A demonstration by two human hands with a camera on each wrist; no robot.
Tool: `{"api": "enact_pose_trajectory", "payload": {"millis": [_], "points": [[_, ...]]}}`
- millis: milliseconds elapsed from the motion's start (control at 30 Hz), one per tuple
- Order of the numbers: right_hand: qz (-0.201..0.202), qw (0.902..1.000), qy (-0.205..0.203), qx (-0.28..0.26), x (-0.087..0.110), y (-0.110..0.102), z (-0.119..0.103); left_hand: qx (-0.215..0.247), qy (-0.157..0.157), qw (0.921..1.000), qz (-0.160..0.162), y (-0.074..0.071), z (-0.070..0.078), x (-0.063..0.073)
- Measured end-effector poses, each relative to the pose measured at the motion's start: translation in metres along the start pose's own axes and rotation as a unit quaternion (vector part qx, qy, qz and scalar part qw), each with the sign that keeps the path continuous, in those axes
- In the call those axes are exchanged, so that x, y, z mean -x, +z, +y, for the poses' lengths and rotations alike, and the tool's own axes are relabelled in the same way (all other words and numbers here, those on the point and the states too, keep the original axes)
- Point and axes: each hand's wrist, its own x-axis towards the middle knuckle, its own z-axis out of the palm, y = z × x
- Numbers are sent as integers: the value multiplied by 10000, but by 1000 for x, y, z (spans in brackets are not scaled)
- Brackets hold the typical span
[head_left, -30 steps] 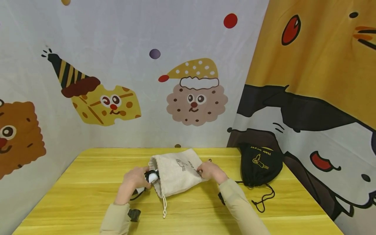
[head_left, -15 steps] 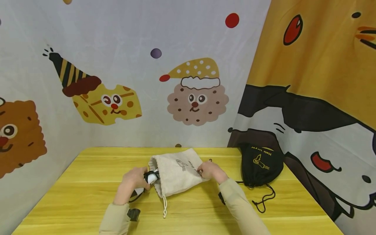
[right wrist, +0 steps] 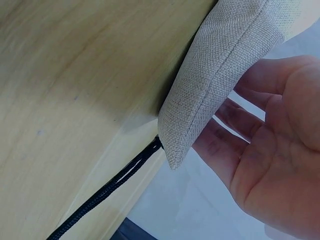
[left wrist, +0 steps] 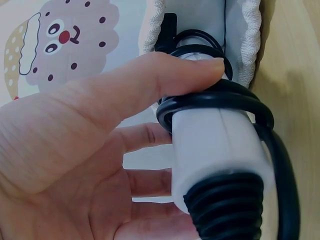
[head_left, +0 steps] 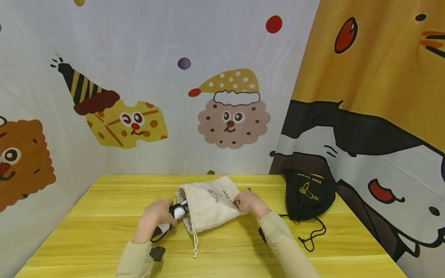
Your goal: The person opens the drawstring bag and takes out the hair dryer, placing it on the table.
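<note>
Cloth bag (head_left: 210,208), cream, lay on its side mid-desk (head_left: 104,216) in the head view, mouth toward the left. A dark printed drawing (head_left: 214,195) showed on the top face, lettering next to it partly covered. White handle (head_left: 180,211) stuck out of the mouth; could not tell how much sat inside. Left hand (head_left: 158,214) gripped it just outside the mouth. Right hand (head_left: 249,202) was at the opposite end, pinching the cloth. White drawstring (head_left: 195,245) trailed from the mouth's near edge onto the desk. Black bag (head_left: 309,195), yellow "Hair Dryer" print, lay by the desk's right edge, well apart from the cream one, loose black string (head_left: 313,231) beside it. Cartoon-print curtain (head_left: 146,38) behind.

Left wrist view: thumb pressed across the handle's black cord (left wrist: 220,102), other fingers against the far side, so a firm hold. Cord was wound round the handle in several loops, one length running down alongside. Ribbed black collar (left wrist: 225,207) at the near end; far end pointed into the bag's mouth.

Right wrist view: bag's corner tapered to a point, fingers tucked behind the cloth. Thumb contact not readable from this angle. Doubled black lace (right wrist: 107,190) ran off from just beside that corner; could not tell what it belonged to.
</note>
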Motion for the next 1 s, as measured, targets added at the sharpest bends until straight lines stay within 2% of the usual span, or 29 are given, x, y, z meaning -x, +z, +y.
{"api": "enact_pose_trajectory", "payload": {"millis": [633, 1000], "points": [[59, 10000, -6, -39, 1, 0, 0, 67, -89, 9998, -165, -1, 1, 5], [34, 9999, -8, 108, 0, 0, -1, 131, -177, 9994, -273, -5, -5, 10]]}}
